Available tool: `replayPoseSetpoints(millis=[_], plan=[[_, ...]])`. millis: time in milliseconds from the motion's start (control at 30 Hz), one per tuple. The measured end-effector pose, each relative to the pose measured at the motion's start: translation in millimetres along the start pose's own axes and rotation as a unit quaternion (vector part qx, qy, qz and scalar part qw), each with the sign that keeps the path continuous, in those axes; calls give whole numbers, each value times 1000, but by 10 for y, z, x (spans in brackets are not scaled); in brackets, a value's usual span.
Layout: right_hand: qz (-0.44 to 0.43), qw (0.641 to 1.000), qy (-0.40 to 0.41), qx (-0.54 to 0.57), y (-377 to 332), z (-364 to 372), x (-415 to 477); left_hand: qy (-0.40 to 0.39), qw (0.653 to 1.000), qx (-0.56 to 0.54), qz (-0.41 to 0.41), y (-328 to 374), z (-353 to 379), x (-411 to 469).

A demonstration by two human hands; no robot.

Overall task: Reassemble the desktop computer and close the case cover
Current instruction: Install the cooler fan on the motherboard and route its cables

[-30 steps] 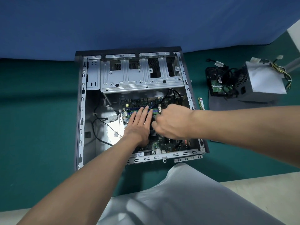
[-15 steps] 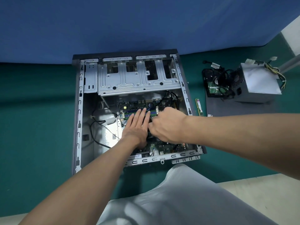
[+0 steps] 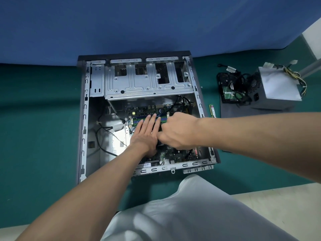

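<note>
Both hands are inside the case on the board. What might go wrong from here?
1. The left hand lies flat across the memory slots; hard pressure might flex the board.
2. The right hand hides what it works on, so a crooked fit could go unseen.
3. The memory stick, drive and power supply lie outside the case; closing early would leave them out.
</note>
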State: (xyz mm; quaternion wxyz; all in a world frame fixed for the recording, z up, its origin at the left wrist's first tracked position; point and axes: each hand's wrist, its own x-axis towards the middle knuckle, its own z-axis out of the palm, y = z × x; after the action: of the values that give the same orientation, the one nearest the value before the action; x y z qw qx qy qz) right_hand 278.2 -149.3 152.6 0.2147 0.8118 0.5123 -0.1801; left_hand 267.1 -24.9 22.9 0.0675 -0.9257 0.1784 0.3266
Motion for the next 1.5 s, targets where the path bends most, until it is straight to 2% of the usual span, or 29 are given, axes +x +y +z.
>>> replayPoseSetpoints(millis=[67, 133, 167, 200, 300, 367, 433, 500, 533, 567, 633, 667, 700, 733, 800, 900, 1000, 1067, 1100, 1133, 1167, 1233, 1267, 1300, 1333, 1367, 1433, 1467, 1500], plan=[[91, 991, -7, 93, 25, 28, 26, 0, 1000, 6, -2, 12, 6, 4], [243, 934, -19, 263, 49, 29, 63, -1, 1000, 5, -3, 21, 12, -4], [284, 902, -38, 323, 55, 27, 98, 0, 1000, 4, -4, 25, 16, -6], [287, 891, -62, 345, 59, 15, 135, 1, 1000, 5, -5, 22, 19, -7], [183, 947, -143, 224, 29, -116, 165, -8, 1000, 12, -8, 20, 7, -11], [103, 989, -91, 45, 27, -136, 140, -12, 1000, 21, -7, 26, 4, -19], [8, 998, -15, -56, 50, -85, 82, -8, 1000, 17, -4, 34, 6, -23], [-20, 998, 17, -50, 35, -15, 22, 3, 1000, 5, -9, 33, 9, -22], [21, 999, 24, 13, -5, -1, 9, 6, 1000, 1, -10, 30, 8, -22], [98, 988, 17, 115, -49, -14, 19, 6, 1000, 2, -10, 31, 5, -22], [272, 906, 3, 324, -107, -50, 113, 2, 1000, 11, -12, 36, 10, -31], [331, 860, -3, 389, -95, -57, 172, -2, 1000, 11, -12, 35, 9, -38], [358, 836, -12, 415, -65, -59, 213, -5, 1000, 8, -12, 32, 4, -45], [357, 840, -31, 408, -33, -68, 221, -5, 1000, 6, -9, 29, -1, -44], [295, 899, -75, 316, 28, -111, 161, 1, 1000, 5, -5, 32, 5, -33], [113, 988, -78, 73, 82, -105, 42, 6, 1000, 7, -2, 30, 3, -34], [-39, 997, -34, -60, 118, -32, 1, 12, 1000, 8, -3, 21, 9, -26], [-34, 998, -30, -37, 109, 3, 14, 15, 1000, 5, -3, 24, 14, -21], [9, 999, -38, 28, 91, 26, 28, 15, 1000, 4, -3, 27, 16, -24], [84, 987, -57, 128, 76, 46, 49, 16, 1000, 4, -3, 29, 17, -26], [180, 948, -79, 252, 75, 61, 70, 17, 1000, 4, -3, 28, 16, -27], [351, 797, -125, 476, 93, 93, 79, 21, 1000, -4, -5, 29, 27, -26], [385, 745, -137, 528, 107, 103, 78, 23, 1000, -7, -5, 32, 29, -22], [385, 730, -152, 543, 112, 80, 64, 24, 1000, -6, -4, 33, 30, -21], [359, 746, -171, 534, 106, 23, 38, 24, 1000, -5, -3, 36, 27, -24], [317, 791, -181, 492, 84, -39, 16, 23, 1000, -4, -3, 37, 24, -30], [206, 922, -159, 288, 15, -130, -13, 17, 1000, 2, -3, 29, 11, -41], [146, 970, -114, 158, -11, -123, -7, 13, 1000, 3, -2, 23, 7, -42], [88, 992, -68, 52, -34, -118, -10, 11, 1000, 3, -2, 17, 8, -41]])
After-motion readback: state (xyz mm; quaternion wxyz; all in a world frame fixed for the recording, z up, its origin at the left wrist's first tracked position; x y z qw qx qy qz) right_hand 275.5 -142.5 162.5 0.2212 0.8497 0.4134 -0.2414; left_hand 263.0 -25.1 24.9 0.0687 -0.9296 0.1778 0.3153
